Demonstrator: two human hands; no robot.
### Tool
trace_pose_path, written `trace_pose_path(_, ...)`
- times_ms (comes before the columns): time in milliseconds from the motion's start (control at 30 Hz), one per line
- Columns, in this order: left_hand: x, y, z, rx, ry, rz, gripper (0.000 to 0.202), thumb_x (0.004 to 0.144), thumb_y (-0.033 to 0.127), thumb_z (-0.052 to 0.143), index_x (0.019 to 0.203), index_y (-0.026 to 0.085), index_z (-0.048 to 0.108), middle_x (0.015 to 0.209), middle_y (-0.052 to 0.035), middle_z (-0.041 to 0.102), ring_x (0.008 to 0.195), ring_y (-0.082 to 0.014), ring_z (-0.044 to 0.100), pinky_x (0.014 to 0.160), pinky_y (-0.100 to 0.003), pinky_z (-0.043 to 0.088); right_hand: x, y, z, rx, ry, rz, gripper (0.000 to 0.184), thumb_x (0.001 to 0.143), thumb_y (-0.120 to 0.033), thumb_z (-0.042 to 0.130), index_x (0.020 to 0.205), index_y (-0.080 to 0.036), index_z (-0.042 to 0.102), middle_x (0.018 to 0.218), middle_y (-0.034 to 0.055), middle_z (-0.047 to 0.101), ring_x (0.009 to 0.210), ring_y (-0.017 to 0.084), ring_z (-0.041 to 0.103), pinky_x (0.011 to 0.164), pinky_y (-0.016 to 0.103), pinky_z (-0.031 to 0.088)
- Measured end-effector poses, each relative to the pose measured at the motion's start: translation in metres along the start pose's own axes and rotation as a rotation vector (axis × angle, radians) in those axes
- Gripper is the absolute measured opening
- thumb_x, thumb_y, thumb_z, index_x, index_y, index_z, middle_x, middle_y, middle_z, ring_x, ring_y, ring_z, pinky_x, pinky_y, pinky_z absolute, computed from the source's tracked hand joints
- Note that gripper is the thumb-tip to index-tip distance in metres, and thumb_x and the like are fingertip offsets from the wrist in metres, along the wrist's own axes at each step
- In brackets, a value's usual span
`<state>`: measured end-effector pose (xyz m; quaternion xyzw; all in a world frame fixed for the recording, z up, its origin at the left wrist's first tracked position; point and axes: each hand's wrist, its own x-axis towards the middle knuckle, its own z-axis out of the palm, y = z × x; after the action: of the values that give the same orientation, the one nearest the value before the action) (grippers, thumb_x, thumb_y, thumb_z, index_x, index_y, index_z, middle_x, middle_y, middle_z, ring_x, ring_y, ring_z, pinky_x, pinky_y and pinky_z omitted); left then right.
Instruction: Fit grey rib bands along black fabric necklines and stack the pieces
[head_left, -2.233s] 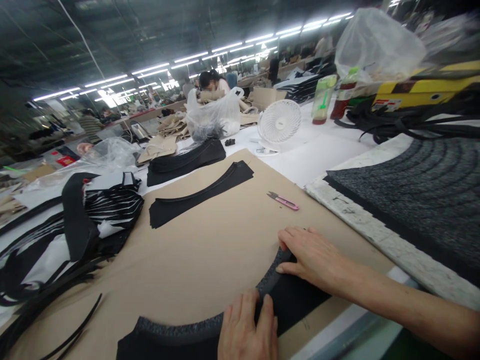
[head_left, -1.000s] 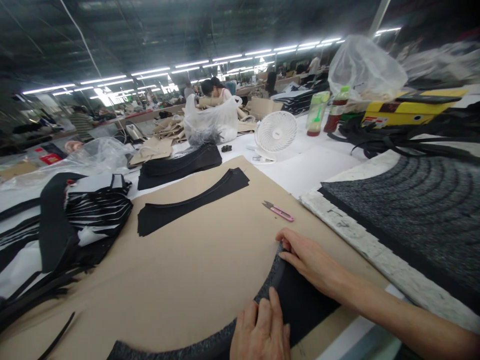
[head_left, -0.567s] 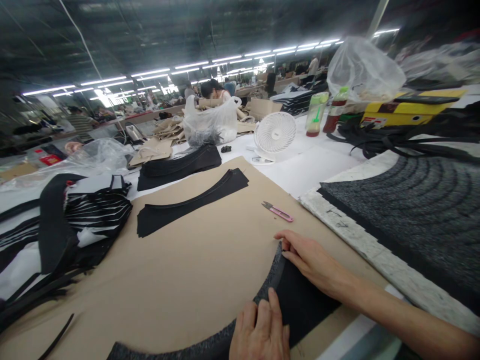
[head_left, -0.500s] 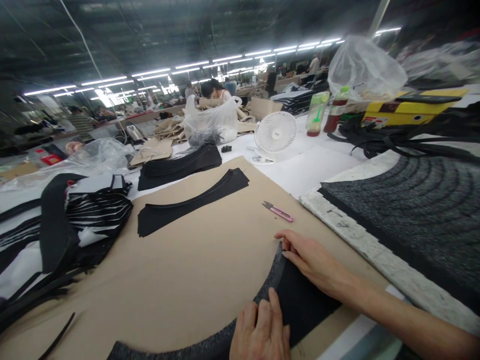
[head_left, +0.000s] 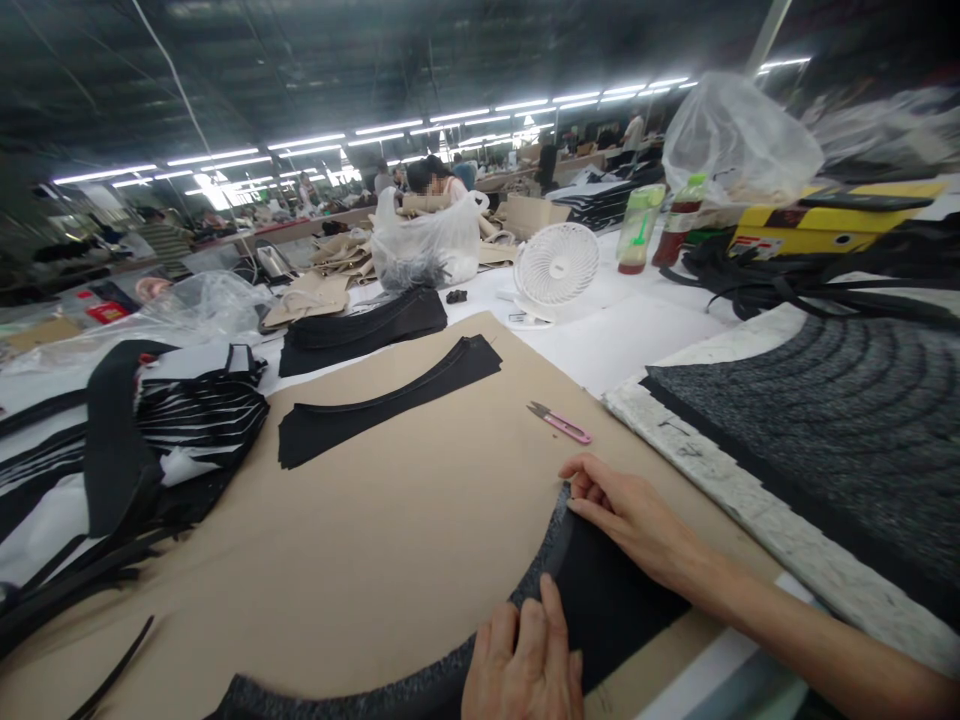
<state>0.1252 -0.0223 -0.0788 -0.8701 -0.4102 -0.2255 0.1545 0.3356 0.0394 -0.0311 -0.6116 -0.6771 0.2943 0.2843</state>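
A curved black fabric piece (head_left: 607, 605) with a grey textured edge lies near me on the brown cardboard sheet (head_left: 390, 510). My left hand (head_left: 525, 665) rests flat on its curved edge, fingers stretched out together. My right hand (head_left: 626, 515) presses on the far end of the same edge, fingertips pinched at the folded rim. Pink thread snips (head_left: 559, 423) lie on the cardboard just beyond my right hand. Another curved black piece (head_left: 382, 400) lies further away on the sheet.
A stack of grey curved pieces (head_left: 832, 420) sits on a white board at right. Black straps and striped fabric (head_left: 150, 430) are heaped at left. A small white fan (head_left: 556, 265), two bottles (head_left: 652, 225), plastic bags and a yellow box (head_left: 832, 225) stand behind. Other people work far off.
My right hand has crept from the middle of the curved edge to its far end, and my left hand has shifted slightly right along it. The view has drifted a little.
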Motion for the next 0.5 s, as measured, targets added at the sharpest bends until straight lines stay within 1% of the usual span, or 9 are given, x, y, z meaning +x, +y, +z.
trace_pose_path(167,-0.001,0.001,0.0,0.0,-0.005,-0.008,0.04,0.088,0.031,0.058,0.123,0.012,0.056,0.087,-0.0053,0.055,0.076,-0.0175,0.05,0.063,-0.03,0.045,0.0,0.001,0.003,-0.049,0.01,-0.001,0.018,0.089,-0.02,0.045,0.106,-0.022,0.049,0.084,-0.0005,0.059,0.073,0.016,0.057,0.068,0.029,0.042)
trace_pose_path(267,-0.001,0.002,0.004,-0.014,-0.012,-0.008,0.042,0.087,0.031,0.059,0.124,0.012,0.056,0.088,-0.0051,0.055,0.076,-0.0178,0.05,0.062,-0.03,0.045,0.004,-0.001,0.003,-0.157,0.07,0.0,0.018,0.086,-0.02,0.049,0.104,-0.022,0.051,0.089,0.0014,0.059,0.077,0.017,0.057,0.069,0.03,0.043)
trace_pose_path(333,0.0,0.004,0.004,-0.022,-0.016,-0.036,0.042,0.087,0.032,0.06,0.124,0.012,0.056,0.089,-0.0054,0.055,0.077,-0.0184,0.05,0.062,-0.032,0.045,0.006,0.0,0.002,-0.206,0.092,-0.016,0.017,0.086,-0.021,0.05,0.102,-0.023,0.053,0.092,0.0026,0.058,0.079,0.019,0.057,0.071,0.032,0.044)
trace_pose_path(433,0.003,0.012,-0.005,-0.026,-0.033,-0.131,0.043,0.085,0.036,0.063,0.121,0.013,0.058,0.09,-0.0055,0.055,0.078,-0.0193,0.05,0.064,-0.034,0.047,0.002,0.009,0.001,-0.196,0.034,-0.088,0.01,0.089,-0.026,0.046,0.091,-0.024,0.056,0.089,0.0048,0.06,0.08,0.021,0.058,0.073,0.036,0.046)
trace_pose_path(467,0.005,0.015,-0.01,-0.031,-0.051,-0.158,0.045,0.085,0.038,0.064,0.121,0.013,0.058,0.09,-0.005,0.055,0.079,-0.0192,0.049,0.063,-0.034,0.047,0.001,0.013,0.003,-0.182,0.011,-0.116,0.013,0.091,-0.028,0.046,0.086,-0.024,0.058,0.089,0.0066,0.062,0.08,0.022,0.059,0.073,0.037,0.047)
trace_pose_path(500,0.007,0.017,-0.014,-0.029,-0.06,-0.194,0.045,0.084,0.04,0.066,0.12,0.014,0.059,0.089,-0.0043,0.055,0.08,-0.0195,0.049,0.063,-0.034,0.047,0.0,0.019,0.006,-0.171,0.03,-0.137,0.015,0.09,-0.031,0.048,0.084,-0.024,0.06,0.088,0.0081,0.063,0.081,0.023,0.06,0.075,0.038,0.048)
